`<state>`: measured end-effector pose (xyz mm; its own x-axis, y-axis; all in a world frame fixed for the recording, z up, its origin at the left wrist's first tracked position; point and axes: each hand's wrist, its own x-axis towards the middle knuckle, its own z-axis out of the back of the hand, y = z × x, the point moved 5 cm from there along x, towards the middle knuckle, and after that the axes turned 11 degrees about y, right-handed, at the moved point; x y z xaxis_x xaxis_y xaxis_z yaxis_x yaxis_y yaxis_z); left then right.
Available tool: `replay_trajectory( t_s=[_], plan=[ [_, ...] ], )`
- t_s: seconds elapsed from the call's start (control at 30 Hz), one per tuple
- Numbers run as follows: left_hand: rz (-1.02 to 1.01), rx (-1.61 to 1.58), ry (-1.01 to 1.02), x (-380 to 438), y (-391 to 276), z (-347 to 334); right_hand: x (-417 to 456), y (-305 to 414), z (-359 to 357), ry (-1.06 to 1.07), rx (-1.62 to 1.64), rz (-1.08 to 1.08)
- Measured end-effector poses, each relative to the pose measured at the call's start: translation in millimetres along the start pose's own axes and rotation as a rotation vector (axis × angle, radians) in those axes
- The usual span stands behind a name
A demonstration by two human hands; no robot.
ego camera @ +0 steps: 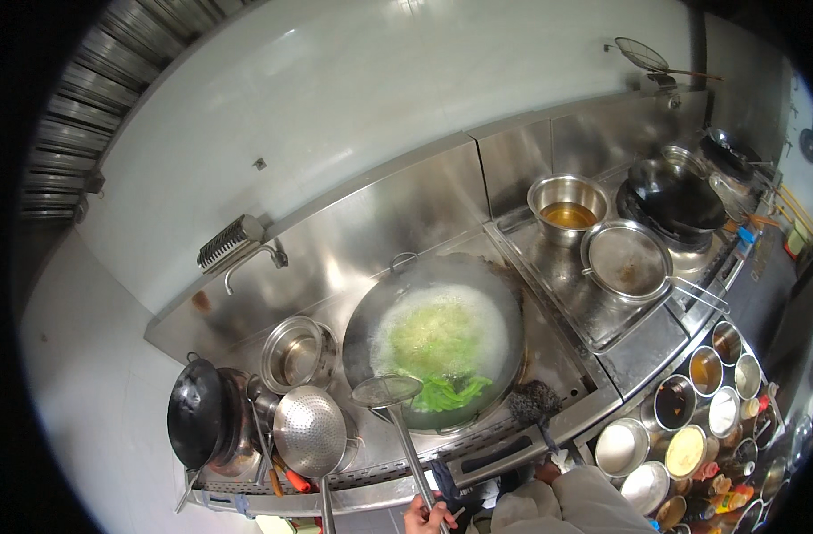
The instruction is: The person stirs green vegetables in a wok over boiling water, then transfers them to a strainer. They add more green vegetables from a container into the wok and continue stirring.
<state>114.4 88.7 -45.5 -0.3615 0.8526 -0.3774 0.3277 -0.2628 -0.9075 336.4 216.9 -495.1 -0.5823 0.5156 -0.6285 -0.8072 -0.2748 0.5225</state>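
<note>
My left hand [425,515], low in the picture, grips the long metal handle of a round mesh skimmer [386,390]. The skimmer's head overlaps the front left rim of a large wok [359,347]. Pale, foaming liquid [446,307] bubbles in the wok. Bright green vegetable strips [449,394] lie at its near side, partly in the liquid. At lower right, beyond a pale sleeve, little of my right hand [548,472] shows; its fingers are hidden. Near it are a white cloth [563,460] and a dark, shaggy scrubber [534,402].
Left stand a perforated ladle [311,430], steel pots [296,360] and a black wok [196,414]. Behind is a tap [246,260]. Right are a pot of amber liquid [568,213], a strainer [628,260] and another wok [676,193]. Several seasoning containers [685,450] crowd the lower right.
</note>
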Motion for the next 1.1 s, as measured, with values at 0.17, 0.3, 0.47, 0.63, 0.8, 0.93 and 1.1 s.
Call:
replay_trajectory(
  t_s=[0.17,0.3,0.47,0.63,0.8,0.93,1.1],
  plan=[
    [-0.031,0.002,-0.033,-2,-13,-7,10,-10,-13,-0.004,-0.018,0.013],
    [-0.065,0.022,0.016,-5,-21,-9,39,-40,-48,-0.064,-0.082,0.037],
    [-0.07,0.03,0.018,-3,-10,-2,6,-1,-11,-0.114,0.289,-0.254],
    [-0.015,0.079,-0.009,-1,-21,-5,-3,15,4,0.004,0.074,-0.057],
    [0.007,0.08,-0.008,3,-19,-4,-7,21,11,0.013,0.008,-0.016],
    [0.007,0.097,0.026,7,-5,4,-10,26,12,0.016,-0.044,0.011],
    [0.001,0.058,0.039,6,2,7,-14,32,12,0.016,-0.107,0.05]
  ],
)
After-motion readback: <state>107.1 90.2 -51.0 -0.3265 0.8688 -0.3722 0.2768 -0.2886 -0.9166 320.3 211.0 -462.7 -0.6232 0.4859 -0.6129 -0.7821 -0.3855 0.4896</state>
